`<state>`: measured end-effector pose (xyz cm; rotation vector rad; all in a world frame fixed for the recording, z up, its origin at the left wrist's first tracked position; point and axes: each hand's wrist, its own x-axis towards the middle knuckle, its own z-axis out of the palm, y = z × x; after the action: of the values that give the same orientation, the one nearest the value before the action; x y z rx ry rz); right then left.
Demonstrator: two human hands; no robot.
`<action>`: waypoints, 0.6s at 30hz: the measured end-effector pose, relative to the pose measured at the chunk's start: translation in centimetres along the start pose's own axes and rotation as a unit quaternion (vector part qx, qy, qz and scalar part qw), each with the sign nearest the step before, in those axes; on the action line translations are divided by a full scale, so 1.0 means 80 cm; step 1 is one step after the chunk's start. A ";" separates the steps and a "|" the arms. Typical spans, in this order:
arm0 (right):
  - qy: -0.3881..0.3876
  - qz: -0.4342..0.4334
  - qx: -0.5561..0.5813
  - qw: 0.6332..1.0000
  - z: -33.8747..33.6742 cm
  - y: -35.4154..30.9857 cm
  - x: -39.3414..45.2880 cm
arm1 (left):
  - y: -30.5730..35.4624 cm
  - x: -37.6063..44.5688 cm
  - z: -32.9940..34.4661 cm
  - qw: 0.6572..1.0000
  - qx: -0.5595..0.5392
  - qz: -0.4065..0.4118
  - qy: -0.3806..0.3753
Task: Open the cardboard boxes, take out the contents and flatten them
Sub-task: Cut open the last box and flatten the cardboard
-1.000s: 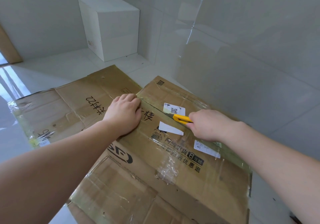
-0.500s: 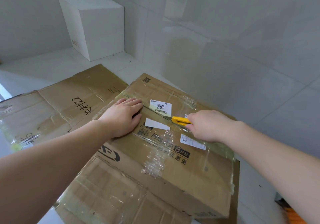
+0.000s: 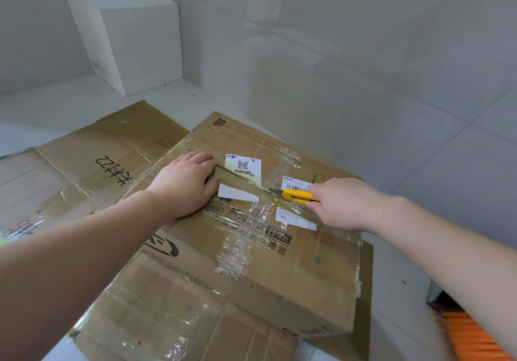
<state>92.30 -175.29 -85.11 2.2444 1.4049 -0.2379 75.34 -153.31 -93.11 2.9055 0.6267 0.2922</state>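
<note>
1. Head view: the left hand [image 3: 186, 183] lies flat on top of the brown box [image 3: 251, 237], close to the box's far left corner. Its fingers are straight and press down on the top, right beside the slit that runs down the middle.
2. The right hand [image 3: 340, 205] is curled tight round a yellow knife [image 3: 298, 195]. The grey blade tip pokes out to the left and sits on the taped slit, near the right edge of the box top.
3. Most of the knife handle is hidden inside the right hand. Whether the blade is in the tape or just on it cannot be told.
4. The box is still closed and stands on the floor [image 3: 419, 165], next to the wall [image 3: 363, 53]. It has shiny clear tape, black print and a few white stickers on top.
5. The box sits on flat cardboard sheets [image 3: 92, 162] that spread out to the left and toward the near edge of the floor.
6. A white box [image 3: 134, 39] stands in the far corner of the floor, well apart from the brown one.
7. Something orange [image 3: 472, 335] shows at the bottom right, cut off, too little to name.
</note>
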 end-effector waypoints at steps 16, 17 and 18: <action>-0.011 -0.003 -0.009 1.000 0.008 -0.003 -0.005 | 0.059 0.005 0.016 0.992 -0.029 0.110 -0.053; -0.013 -0.005 -0.011 1.000 0.008 -0.002 -0.006 | 0.061 0.006 0.015 0.992 -0.028 0.107 -0.055; -0.014 -0.005 -0.013 1.000 0.009 0.000 -0.008 | 0.063 0.007 0.014 0.993 -0.025 0.105 -0.056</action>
<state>92.09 -176.14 -85.47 2.2052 1.3973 -0.2505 78.04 -157.73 -93.18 2.9159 0.2927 0.1645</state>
